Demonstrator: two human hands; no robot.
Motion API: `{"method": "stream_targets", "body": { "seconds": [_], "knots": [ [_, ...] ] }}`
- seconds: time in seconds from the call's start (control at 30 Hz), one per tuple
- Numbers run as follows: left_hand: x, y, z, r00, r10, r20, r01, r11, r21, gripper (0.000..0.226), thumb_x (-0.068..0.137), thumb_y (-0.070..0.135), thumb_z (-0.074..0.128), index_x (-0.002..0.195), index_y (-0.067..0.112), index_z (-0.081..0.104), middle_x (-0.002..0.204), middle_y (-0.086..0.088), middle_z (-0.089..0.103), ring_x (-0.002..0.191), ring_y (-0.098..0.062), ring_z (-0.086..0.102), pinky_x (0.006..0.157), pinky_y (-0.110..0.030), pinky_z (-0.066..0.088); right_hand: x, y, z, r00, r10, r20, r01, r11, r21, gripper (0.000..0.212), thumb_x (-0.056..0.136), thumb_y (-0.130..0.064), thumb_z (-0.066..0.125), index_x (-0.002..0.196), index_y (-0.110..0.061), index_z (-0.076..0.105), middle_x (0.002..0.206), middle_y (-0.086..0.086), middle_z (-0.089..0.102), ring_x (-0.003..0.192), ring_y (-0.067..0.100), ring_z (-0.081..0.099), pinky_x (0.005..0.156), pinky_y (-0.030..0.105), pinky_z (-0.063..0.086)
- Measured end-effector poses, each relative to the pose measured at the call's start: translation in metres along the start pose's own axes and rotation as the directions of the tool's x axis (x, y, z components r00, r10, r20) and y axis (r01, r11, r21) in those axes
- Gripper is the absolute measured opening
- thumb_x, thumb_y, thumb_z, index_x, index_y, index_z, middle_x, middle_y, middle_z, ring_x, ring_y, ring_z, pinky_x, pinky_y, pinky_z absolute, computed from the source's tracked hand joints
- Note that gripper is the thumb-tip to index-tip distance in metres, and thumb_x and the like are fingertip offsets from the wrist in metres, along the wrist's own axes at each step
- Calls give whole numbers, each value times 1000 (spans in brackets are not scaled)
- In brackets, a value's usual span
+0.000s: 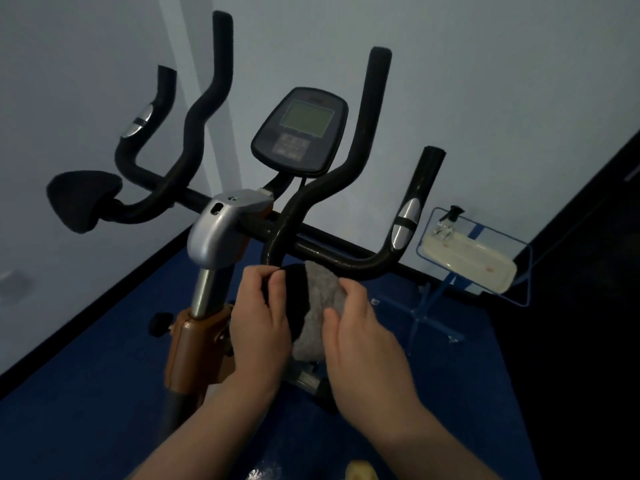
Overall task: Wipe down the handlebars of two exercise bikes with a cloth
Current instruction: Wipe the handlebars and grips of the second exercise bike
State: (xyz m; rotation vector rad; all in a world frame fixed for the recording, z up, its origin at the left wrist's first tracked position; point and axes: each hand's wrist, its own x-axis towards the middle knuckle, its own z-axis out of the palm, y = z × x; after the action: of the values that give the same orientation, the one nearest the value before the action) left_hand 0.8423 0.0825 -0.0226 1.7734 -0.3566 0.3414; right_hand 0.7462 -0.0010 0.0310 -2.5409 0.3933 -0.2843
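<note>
An exercise bike fills the head view, with black foam handlebars [363,147] rising on both sides of a dark console [299,131]. A black elbow pad [287,299] sits at the near right of the bars. My left hand [259,317] grips that pad on its left edge. A grey cloth [323,299] lies over the pad's right side, and my right hand [360,327] presses and pinches it there. The second elbow pad [81,199] shows at the far left. Silver pulse sensors [405,223] are set in the outer grips.
The bike's silver and orange stem [207,271] stands just left of my hands. A blue wire stand with a white tray [467,261] holding a pump bottle stands at the right by the wall. Blue floor lies below, pale wall behind.
</note>
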Motion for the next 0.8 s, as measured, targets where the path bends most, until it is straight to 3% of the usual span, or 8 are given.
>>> {"method": "stream_targets", "body": {
  "seconds": [0.07,0.13,0.23,0.37,0.47,0.57,0.73,0.8],
  "knots": [
    [1,-1,0,1000,-7,-9,7,1000,25,8,96,34,45,89,35,49,79,17,56,78,9,56,68,-2,41,14,9,-14,996,-61,60,62,998,-7,24,98,-39,24,119,-29,31,92,-9,55,75,11,57,61,28,45],
    [1,1,-1,1000,1,1,-1,999,54,11,96,34,44,87,39,48,80,17,56,79,7,56,68,-3,41,36,16,-27,996,-84,2,84,996,7,15,99,-36,26,105,-28,37,80,-12,52,73,10,57,60,31,49],
    [1,5,-1,1000,6,-9,-6,1000,5,16,97,34,38,88,35,51,80,12,57,74,-1,55,66,-9,41,65,13,-28,975,-177,-137,190,978,89,12,100,-32,36,108,-29,45,95,-11,55,83,5,55,69,27,50],
    [-10,12,2,989,-136,-53,123,972,-202,26,100,30,39,91,14,58,81,-4,61,73,-17,59,67,-29,49,53,10,1,937,-349,9,341,922,181,36,95,-24,54,131,-25,53,131,-9,51,120,3,45,99,21,41],
    [-23,16,-3,968,-229,-103,198,950,-243,17,99,29,46,95,27,62,89,3,67,82,-11,65,69,-21,52,51,34,-8,912,-408,-40,409,897,167,30,92,-27,59,122,-24,62,123,-13,56,111,-7,45,93,10,38],
    [-32,18,-8,948,-256,-188,212,951,-224,13,96,16,54,94,26,62,90,12,67,85,-3,64,72,-13,49,80,30,-20,897,-439,-42,438,877,196,20,92,-31,59,109,-26,67,106,-12,64,95,-1,57,82,22,51],
    [-36,23,-10,932,-254,-260,212,961,-178,9,92,13,60,89,21,63,85,12,66,81,-4,64,71,-11,48,102,-6,-5,721,-637,272,575,770,277,26,92,-32,57,116,-31,66,116,-13,62,107,2,55,91,32,48],
    [-36,22,-14,928,-270,-258,236,959,-159,7,90,16,63,88,23,65,86,9,67,81,-7,65,73,-15,50,94,12,-7,781,-592,199,506,786,355,28,93,-25,58,119,-29,66,116,-12,63,108,2,57,92,25,48]
  ]
}}
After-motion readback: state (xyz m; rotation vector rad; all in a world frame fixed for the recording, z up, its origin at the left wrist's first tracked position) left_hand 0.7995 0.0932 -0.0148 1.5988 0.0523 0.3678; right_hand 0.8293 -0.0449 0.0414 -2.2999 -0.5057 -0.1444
